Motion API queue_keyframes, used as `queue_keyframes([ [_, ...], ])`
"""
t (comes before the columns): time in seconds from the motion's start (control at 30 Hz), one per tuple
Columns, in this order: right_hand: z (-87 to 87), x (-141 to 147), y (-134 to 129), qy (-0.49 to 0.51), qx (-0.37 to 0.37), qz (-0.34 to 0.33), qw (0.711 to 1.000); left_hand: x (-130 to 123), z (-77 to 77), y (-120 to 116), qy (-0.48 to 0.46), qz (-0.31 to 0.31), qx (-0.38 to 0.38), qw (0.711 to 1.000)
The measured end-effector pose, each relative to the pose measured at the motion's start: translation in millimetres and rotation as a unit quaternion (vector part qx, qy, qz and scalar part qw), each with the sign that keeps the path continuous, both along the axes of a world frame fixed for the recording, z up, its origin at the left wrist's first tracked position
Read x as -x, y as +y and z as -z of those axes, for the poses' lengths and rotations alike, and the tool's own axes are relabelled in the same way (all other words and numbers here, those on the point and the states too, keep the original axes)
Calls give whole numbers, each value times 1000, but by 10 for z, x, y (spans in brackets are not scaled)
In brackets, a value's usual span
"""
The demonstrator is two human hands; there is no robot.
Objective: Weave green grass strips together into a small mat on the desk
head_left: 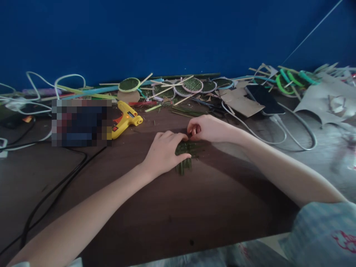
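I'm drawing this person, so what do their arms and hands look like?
The left hand and right hand wear no gloves, and no watch or bracelet shows. Both forearms are bare. The right sleeve is pale blue and checked, with a red line drawing. On the left, only slivers of pale cloth show.

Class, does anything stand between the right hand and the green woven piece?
Nothing visible does: the right hand is at the far edge of the green woven piece, and the left hand covers its left side.
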State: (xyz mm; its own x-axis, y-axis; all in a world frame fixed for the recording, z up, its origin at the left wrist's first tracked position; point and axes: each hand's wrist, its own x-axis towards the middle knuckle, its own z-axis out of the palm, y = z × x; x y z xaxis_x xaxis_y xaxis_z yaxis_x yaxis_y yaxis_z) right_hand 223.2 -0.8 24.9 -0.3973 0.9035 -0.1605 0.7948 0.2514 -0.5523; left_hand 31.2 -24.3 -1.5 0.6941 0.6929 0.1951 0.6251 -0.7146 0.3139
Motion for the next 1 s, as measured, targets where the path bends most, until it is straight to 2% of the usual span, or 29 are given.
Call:
queue_keyframes([
  [0.63,-6,10,-12,-14,11,-11,1000,0,-10,-6,0,0,13,1000],
  [1.0,9,14,-16,-15,22,9,1000,0,-6,-26,2,1,-2,1000],
])
